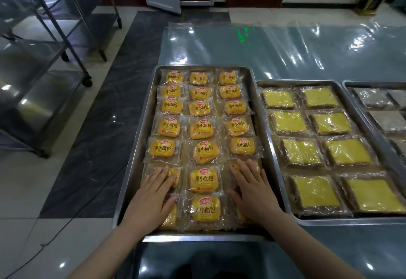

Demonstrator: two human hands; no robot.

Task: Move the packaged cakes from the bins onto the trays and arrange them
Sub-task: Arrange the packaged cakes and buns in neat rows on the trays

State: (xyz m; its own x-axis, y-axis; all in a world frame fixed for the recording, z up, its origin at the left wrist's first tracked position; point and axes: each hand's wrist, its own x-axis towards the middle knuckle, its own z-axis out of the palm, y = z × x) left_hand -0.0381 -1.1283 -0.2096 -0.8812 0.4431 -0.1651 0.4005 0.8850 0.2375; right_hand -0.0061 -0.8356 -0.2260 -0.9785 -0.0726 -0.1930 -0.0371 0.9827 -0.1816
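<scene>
A steel tray (136, 164) in front of me holds three columns of small orange packaged cakes (202, 128) in clear wrappers with yellow labels. My left hand (153, 195) lies flat, fingers spread, on the near cakes of the left column. My right hand (252, 188) lies flat on the near cakes of the right column, partly hiding them. Neither hand grips anything. Between my hands two cakes (204, 179) of the middle column lie uncovered.
To the right stand a second tray (276, 175) of larger square yellow packaged cakes and a third tray (349, 89) of grey ones. Clear plastic sheeting (285, 48) covers the table. A wheeled steel rack (44, 59) stands on the floor at the left.
</scene>
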